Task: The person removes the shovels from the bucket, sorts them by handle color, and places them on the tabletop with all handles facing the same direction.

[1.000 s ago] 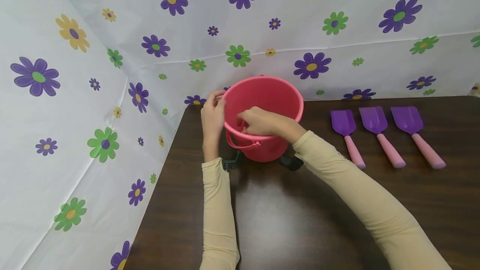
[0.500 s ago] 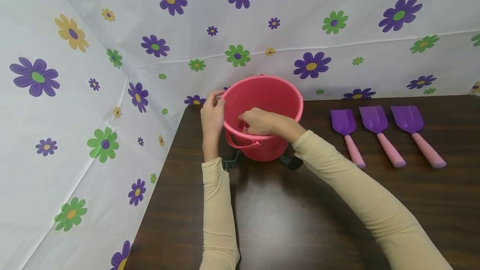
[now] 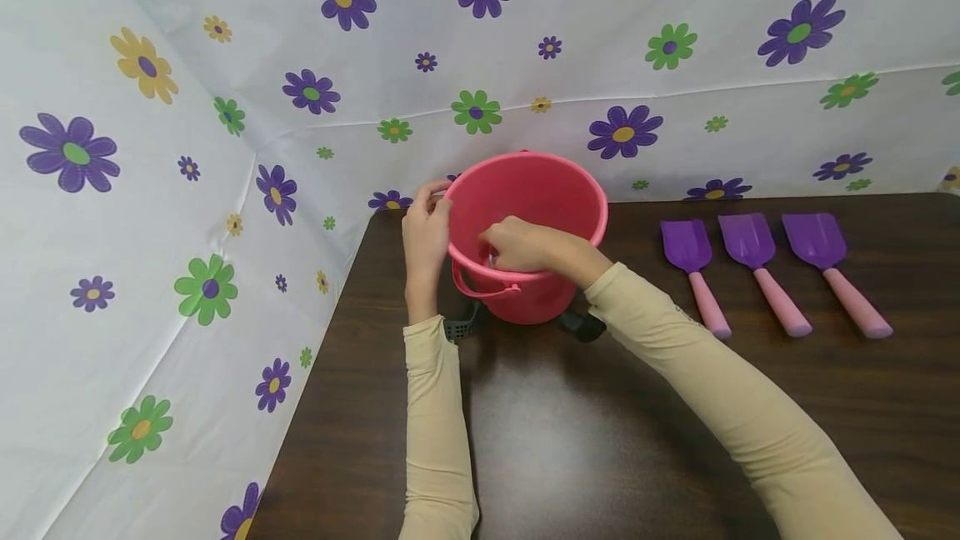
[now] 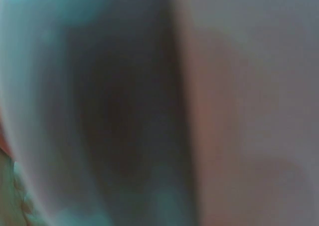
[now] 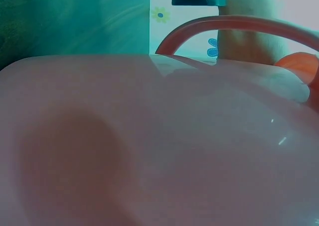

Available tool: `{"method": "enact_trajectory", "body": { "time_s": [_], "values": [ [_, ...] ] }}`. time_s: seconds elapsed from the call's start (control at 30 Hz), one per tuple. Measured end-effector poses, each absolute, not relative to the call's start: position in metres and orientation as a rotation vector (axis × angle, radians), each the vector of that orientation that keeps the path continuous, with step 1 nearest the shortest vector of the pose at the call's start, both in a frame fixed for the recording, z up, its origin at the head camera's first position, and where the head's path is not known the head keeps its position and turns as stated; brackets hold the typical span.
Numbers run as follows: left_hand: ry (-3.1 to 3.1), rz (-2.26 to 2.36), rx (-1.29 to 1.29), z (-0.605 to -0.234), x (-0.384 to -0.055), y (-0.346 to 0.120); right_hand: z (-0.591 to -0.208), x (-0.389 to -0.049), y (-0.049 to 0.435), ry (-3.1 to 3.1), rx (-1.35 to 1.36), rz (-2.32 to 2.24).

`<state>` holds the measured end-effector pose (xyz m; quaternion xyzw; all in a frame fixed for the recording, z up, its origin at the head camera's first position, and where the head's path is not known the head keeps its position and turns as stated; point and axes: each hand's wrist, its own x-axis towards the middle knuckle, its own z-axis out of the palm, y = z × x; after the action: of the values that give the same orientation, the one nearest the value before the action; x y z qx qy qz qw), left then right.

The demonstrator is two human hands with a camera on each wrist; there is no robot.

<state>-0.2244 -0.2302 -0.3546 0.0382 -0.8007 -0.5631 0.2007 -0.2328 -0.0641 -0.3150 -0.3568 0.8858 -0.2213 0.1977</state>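
A pink bucket point(image 3: 536, 298) with a side handle point(image 3: 487, 292) stands upright on the dark table in the head view. At its left rim, my left hand point(image 3: 426, 232) holds on, fingertips over the edge. My right hand point(image 3: 521, 244) reaches over the near rim into the bucket with bent fingers. A small pale spot shows by those fingers; what it is, I cannot tell, and the bucket's bottom is hidden. The right wrist view is filled by the bucket's outer wall point(image 5: 189, 146), its handle point(image 5: 239, 22) arching above. Close blur fills the left wrist view.
Three purple scoops with pink grips lie in a row to the right: a narrow scoop point(image 3: 687, 247), a middle scoop point(image 3: 748, 240) and a wide scoop point(image 3: 815, 240). A flowered white sheet point(image 3: 375, 165) hangs behind and left of the wood-grain table point(image 3: 360, 440).
Inside the bucket my right hand has shifted very slightly to the right and down. The left hand, the bucket and the scoops stay where they were.
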Motion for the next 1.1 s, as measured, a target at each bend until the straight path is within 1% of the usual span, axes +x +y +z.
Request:
{"method": "enact_trajectory", "body": {
  "time_s": [1.1],
  "values": [
    [-2.246,-1.58,0.109,-0.3531,-0.222,-0.2284,-0.3166,-0.2298,-0.0616,2.482,-1.012,-0.691]
  ]
}}
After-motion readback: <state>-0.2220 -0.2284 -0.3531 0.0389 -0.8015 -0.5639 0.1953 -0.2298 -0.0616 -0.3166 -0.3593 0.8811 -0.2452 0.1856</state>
